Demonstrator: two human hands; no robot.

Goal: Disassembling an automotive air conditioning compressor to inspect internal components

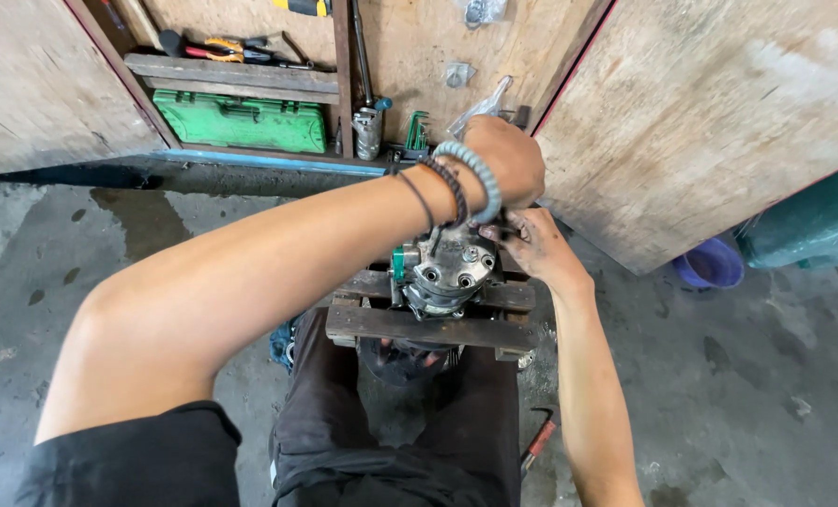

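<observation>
Left forearm [278, 253] crossing, hands [508, 164] over compressor [447, 268]

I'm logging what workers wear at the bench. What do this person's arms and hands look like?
Both arms are bare below a short black sleeve. The left wrist carries a pale blue beaded bracelet, a dark beaded one and a thin black band. The right hand is grease-smudged, ungloved.

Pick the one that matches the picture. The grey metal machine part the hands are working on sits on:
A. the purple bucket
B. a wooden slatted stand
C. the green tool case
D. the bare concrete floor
B. The grey metal machine part rests on the dark planks of a wooden slatted stand in front of the person's knees, with the left hand above it and the right hand at its side.
</observation>
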